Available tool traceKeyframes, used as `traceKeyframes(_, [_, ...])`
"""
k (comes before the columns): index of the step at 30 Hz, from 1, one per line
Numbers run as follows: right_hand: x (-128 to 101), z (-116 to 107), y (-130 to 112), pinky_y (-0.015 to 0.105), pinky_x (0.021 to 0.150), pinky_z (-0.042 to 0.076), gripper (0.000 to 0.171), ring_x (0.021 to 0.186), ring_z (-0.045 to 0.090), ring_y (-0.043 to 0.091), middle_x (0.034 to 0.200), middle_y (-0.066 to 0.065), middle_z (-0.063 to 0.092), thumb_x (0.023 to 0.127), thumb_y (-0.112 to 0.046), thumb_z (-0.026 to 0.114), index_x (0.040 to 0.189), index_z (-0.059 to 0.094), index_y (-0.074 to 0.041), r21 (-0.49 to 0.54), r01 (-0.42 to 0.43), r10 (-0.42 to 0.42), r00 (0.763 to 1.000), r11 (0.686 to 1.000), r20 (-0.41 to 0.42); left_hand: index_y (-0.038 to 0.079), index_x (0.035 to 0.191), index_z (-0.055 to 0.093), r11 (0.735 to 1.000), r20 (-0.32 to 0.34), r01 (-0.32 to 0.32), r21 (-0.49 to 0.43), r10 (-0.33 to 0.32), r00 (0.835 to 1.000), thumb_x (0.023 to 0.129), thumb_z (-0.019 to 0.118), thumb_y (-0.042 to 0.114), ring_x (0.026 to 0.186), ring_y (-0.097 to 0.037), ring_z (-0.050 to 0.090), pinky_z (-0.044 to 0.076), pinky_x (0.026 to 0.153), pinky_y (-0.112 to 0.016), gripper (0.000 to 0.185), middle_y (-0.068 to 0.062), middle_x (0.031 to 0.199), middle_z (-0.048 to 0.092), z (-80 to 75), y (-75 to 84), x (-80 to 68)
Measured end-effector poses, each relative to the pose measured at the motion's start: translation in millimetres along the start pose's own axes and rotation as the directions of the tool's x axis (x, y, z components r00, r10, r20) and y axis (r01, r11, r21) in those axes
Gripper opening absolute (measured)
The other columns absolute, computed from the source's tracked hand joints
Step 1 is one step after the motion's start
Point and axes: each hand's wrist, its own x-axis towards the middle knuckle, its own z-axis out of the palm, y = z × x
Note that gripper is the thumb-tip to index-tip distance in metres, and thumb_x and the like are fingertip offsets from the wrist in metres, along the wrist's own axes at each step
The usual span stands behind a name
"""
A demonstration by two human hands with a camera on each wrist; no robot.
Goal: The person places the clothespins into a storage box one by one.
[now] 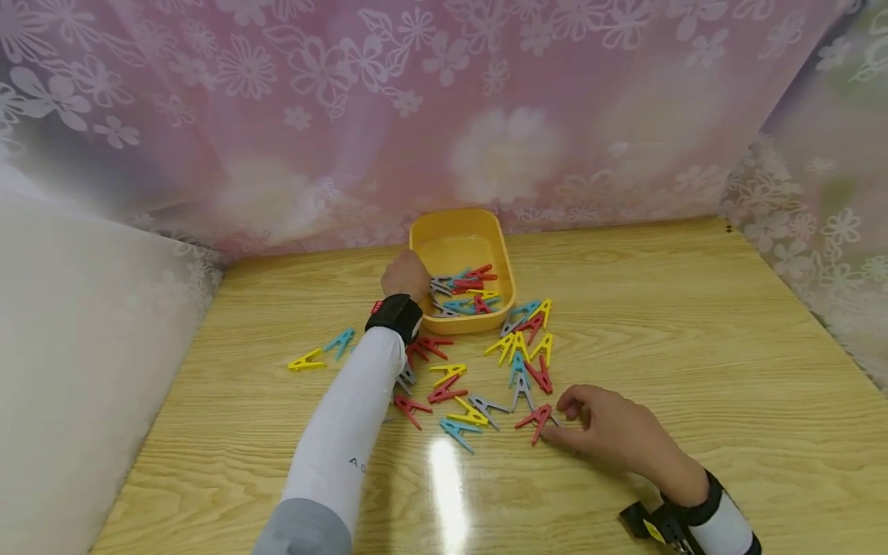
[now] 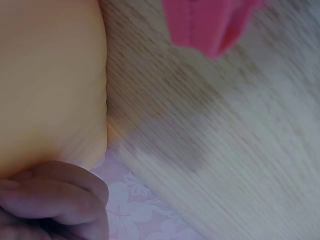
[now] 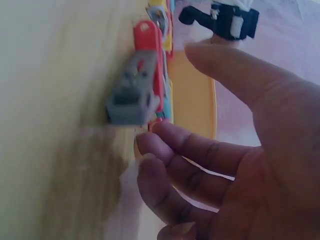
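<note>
My left hand [image 1: 405, 276] grips the left side of a yellow plastic bin [image 1: 509, 297]. Curled fingers [image 2: 70, 195] show beside the bin wall [image 2: 50, 85] in the left wrist view; the thumb is hidden. Red, grey, blue and yellow clothespins lie in the bin's near half. On the right, my right hand [image 1: 617, 432] reaches toward a red clothespin [image 1: 536, 420] at the edge of the scattered ones. A grey clothespin [image 3: 132, 92] lies against the red one [image 3: 146, 35] in the right wrist view. Thumb and fingers are spread apart there with nothing between them.
Several loose clothespins lie on the wooden table [image 1: 694, 324] in front of the bin, among them a yellow one [image 1: 307, 361] and a blue one [image 1: 340, 343] left of the forearm. A flowered curtain [image 1: 388, 139] hangs along the table's back edge.
</note>
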Motion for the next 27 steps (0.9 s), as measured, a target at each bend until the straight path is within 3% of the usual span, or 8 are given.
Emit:
traceKeyframes(6, [-4,9,-7,0.030,0.056,0.038,0.048,0.061,0.044,0.009,0.074,-0.009,0.052,0.071,-0.062,0.073,0.091,0.061,-0.020,-0.091,0.019,-0.022,0.999,0.996,-0.039,0.001,0.112,0.059,1.000,-0.003,-0.001,-0.006,0.001,1.000,0.099,0.049,0.021,0.086,-0.028,0.065,0.053,0.075,-0.041,0.025,-0.013,0.100,0.066,-1.6,-0.1,-0.5])
traceKeyframes(16, [-4,14,-7,0.029,0.053,0.035,0.030,0.058,0.042,0.009,0.070,-0.009,0.048,0.077,-0.044,0.076,0.087,0.063,-0.019,-0.147,0.011,-0.023,0.997,0.989,-0.080,0.001,0.112,0.059,1.000,-0.003,-0.001,-0.018,0.001,1.000,0.099,0.051,0.021,0.086,-0.028,0.065,0.053,0.076,-0.041,0.026,-0.014,0.100,0.065,-0.4,1.8,-0.5])
traceKeyframes(22, [-2,2,-8,0.030,0.054,0.040,0.028,0.058,0.049,0.006,0.070,-0.011,0.055,0.082,-0.044,0.072,0.091,0.066,-0.017,-0.109,0.001,-0.014,0.993,0.994,-0.120,0.001,0.115,0.057,1.000,-0.001,0.000,-0.016,0.000,1.000,0.099,0.049,0.021,0.088,-0.028,0.065,0.053,0.077,-0.041,0.027,-0.013,0.101,0.065,0.8,0.3,-0.1])
traceKeyframes(27, [11,-18,-14,0.029,0.051,0.042,0.032,0.058,0.051,0.005,0.076,-0.009,0.060,0.085,-0.040,0.070,0.100,0.068,-0.011,-0.119,0.041,-0.063,0.979,0.992,-0.193,0.001,0.114,0.058,1.000,-0.008,0.005,-0.017,-0.005,1.000,0.099,0.050,0.021,0.088,-0.028,0.064,0.053,0.077,-0.041,0.026,-0.013,0.101,0.065,-0.1,0.2,-2.3])
